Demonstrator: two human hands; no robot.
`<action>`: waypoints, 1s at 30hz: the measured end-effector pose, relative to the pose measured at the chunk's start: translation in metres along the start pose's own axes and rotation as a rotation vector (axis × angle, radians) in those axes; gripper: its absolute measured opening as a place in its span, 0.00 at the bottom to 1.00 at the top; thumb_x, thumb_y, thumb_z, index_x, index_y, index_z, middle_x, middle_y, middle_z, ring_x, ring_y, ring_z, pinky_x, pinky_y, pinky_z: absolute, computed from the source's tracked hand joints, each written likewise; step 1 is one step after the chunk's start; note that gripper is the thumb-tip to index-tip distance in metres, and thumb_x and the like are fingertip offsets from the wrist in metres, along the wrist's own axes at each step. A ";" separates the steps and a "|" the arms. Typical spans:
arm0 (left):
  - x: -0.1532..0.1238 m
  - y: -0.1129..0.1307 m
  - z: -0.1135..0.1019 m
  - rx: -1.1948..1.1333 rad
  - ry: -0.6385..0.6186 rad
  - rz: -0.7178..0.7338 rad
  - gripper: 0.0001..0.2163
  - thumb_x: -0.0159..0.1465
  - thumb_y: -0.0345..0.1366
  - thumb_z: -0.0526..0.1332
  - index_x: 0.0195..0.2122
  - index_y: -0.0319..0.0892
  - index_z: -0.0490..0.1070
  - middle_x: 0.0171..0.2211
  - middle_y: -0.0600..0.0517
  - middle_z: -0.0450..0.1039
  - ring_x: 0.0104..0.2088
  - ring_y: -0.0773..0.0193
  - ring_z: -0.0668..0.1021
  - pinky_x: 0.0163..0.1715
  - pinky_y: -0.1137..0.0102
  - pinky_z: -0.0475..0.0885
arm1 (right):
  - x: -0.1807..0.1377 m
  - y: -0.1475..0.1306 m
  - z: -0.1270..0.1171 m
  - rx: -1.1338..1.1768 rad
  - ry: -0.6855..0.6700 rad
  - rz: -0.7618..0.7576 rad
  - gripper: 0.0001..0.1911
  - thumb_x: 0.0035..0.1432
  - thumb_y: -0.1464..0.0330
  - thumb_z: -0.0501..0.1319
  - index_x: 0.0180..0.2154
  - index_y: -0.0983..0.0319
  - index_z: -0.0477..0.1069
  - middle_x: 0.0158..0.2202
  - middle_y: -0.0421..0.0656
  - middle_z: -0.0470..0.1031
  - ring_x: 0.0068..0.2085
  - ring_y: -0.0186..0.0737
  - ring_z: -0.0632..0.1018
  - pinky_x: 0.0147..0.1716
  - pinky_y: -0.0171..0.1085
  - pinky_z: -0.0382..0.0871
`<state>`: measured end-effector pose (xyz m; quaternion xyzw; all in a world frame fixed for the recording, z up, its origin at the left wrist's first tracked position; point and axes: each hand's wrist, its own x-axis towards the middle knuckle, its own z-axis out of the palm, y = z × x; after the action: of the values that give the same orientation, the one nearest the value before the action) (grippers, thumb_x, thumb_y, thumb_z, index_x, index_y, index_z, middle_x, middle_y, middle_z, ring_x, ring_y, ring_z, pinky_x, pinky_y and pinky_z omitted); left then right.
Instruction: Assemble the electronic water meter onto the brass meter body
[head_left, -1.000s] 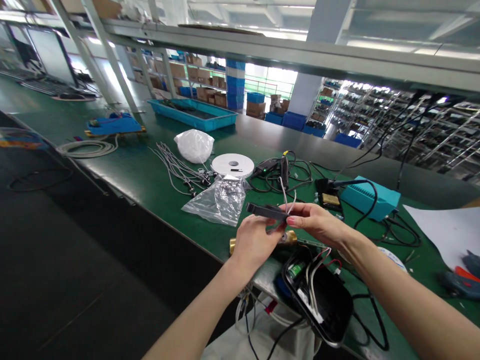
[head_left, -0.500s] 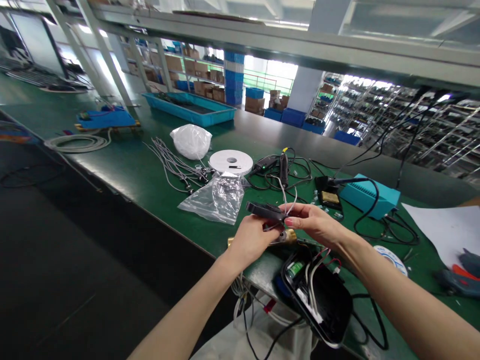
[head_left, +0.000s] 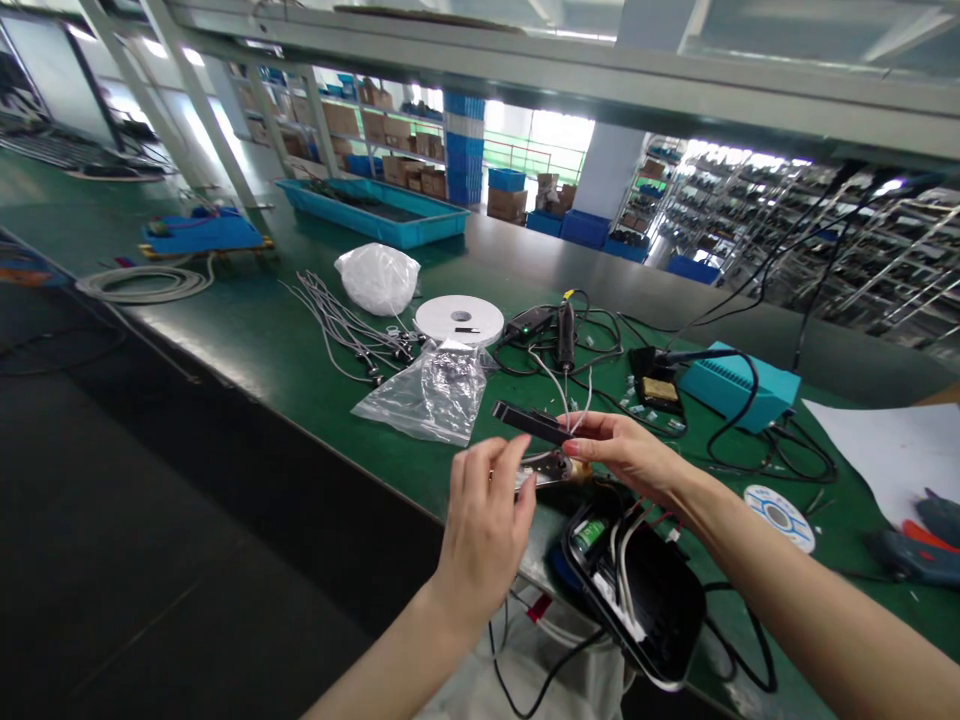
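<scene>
My right hand point(head_left: 619, 445) pinches the right end of a slim black plastic part point(head_left: 529, 421), raised at a slant over the bench edge. Two thin white wires point(head_left: 581, 405) stick up beside its fingertips. Just below and left of that part, my left hand point(head_left: 484, 515) has its fingers curved and apart, with nothing visible in them. Partly behind the left fingers lies a metal fitting point(head_left: 553, 466) with a brass-coloured end. An open black housing point(head_left: 664, 610) sits tilted at the bench edge beneath my right forearm, holding a green cylinder point(head_left: 590, 535) and wires.
Beyond the hands lie a clear plastic bag point(head_left: 439, 395), a white reel point(head_left: 459, 320), grey cables point(head_left: 337, 330) and a black handheld tool point(head_left: 565, 335). A teal soldering station point(head_left: 739, 385) and a solder spool point(head_left: 780, 518) are on the right. A blue tray point(head_left: 405, 232) stands farther back.
My left hand has let go of the black part and drawn down and left, its fingers opening. My right hand keeps the part in nearly the same place.
</scene>
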<state>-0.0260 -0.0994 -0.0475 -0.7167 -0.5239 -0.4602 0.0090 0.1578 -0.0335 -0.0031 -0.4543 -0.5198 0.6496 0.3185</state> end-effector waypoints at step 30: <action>-0.037 0.018 0.014 0.448 -0.168 0.038 0.21 0.59 0.24 0.59 0.54 0.40 0.67 0.56 0.40 0.60 0.56 0.46 0.66 0.53 0.52 0.69 | -0.002 0.004 0.003 -0.334 -0.056 0.011 0.26 0.43 0.64 0.71 0.46 0.62 0.71 0.39 0.41 0.75 0.33 0.34 0.74 0.38 0.36 0.67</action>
<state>-0.0048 -0.1283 -0.0720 -0.7424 -0.5982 -0.2709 0.1329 0.1559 -0.0379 -0.0059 -0.4853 -0.6269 0.5683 0.2202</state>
